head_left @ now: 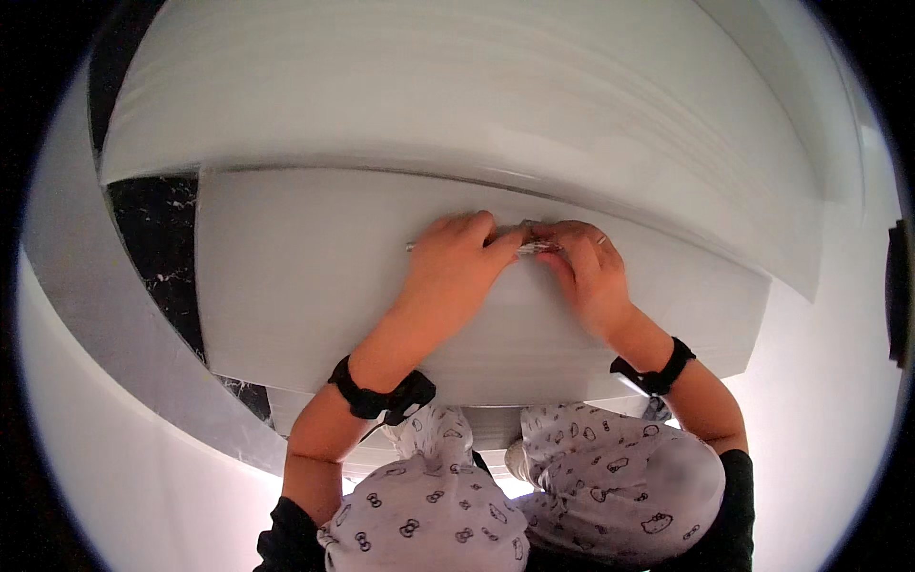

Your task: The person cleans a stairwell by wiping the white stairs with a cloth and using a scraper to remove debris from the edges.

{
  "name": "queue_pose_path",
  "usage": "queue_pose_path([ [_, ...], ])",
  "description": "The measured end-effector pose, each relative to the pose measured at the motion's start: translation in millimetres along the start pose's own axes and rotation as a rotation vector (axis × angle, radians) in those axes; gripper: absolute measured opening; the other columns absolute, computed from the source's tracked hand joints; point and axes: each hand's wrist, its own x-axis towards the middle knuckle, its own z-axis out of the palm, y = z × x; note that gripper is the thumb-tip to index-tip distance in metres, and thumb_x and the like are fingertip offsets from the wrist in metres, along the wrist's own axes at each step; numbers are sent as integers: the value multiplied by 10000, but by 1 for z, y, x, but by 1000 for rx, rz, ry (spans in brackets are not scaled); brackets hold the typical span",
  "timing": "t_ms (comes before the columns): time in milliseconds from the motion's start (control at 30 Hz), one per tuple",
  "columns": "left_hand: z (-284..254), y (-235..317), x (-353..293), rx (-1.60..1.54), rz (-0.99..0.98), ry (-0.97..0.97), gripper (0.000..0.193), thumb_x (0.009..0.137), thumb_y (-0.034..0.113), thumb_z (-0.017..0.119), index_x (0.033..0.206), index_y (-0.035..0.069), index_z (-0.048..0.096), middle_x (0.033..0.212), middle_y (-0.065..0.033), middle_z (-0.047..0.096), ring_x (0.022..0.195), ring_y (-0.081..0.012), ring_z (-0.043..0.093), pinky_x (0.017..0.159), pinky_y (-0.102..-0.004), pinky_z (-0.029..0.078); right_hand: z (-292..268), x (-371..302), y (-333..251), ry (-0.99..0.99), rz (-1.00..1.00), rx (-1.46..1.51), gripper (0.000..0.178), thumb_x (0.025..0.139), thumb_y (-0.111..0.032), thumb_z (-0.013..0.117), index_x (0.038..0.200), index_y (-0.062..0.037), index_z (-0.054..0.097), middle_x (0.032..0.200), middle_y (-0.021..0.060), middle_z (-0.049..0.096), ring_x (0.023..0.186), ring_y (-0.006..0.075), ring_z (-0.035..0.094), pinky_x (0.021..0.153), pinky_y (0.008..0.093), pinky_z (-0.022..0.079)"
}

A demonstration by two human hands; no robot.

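Since you've got both hands over the pale desk (305, 276), yeah, the left hand (464, 246) and right hand (593, 272) each have a closed, pinchy grip on that thin silvery piece (536, 247), at the left one's 3 o'clock, roughly the right's 10. Fingers hide most of it.

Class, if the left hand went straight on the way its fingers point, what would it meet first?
Probably the right hand, just past the silvery object at the left hand's fingertips; depth there is unclear.
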Motion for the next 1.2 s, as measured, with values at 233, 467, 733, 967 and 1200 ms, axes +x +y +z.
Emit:
queue_pose_path([
  [233, 1, 2, 12, 17, -41, 14, 217, 792, 216, 670, 991, 128, 666, 827, -65, 545, 768, -273, 579, 672, -408, 477, 5, 4, 12, 29, -74, 25, 270, 767, -60, 694, 991, -41, 546, 988, 113, 651, 887, 304, 619, 782, 398, 499],
  [467, 1, 7, 17, 3, -33, 56, 188, 770, 178, 669, 942, 102, 657, 806, -60, 535, 743, -259, 573, 684, -398, 465, 3, 3, 17, -32, -47, -22, 242, 822, -154, 650, 1010, -41, 549, 892, 120, 652, 790, 304, 637, 703, 394, 499],
  [733, 0, 8, 23, -25, 19, 129, 193, 745, 178, 689, 916, 88, 678, 761, -60, 530, 712, -254, 574, 659, -387, 467, 3, 2, 21, 9, -77, -42, 223, 843, -166, 620, 1011, -38, 550, 815, 112, 645, 689, 292, 634, 593, 402, 488],
  [967, -3, 10, 18, -17, -66, -7, 211, 799, 188, 667, 987, 93, 669, 877, -91, 591, 787, -302, 590, 711, -413, 477, 6, 3, 19, 59, -115, -56, 206, 837, -169, 607, 980, -41, 532, 850, 123, 639, 740, 309, 625, 648, 423, 494],
  [1200, -7, 7, 23, 24, -73, -5, 186, 816, 183, 649, 970, 78, 665, 867, -99, 588, 778, -311, 584, 692, -417, 473, 2, 11, 14, 12, -73, -128, 198, 839, -169, 594, 972, -43, 517, 824, 126, 621, 726, 309, 627, 641, 426, 508],
])
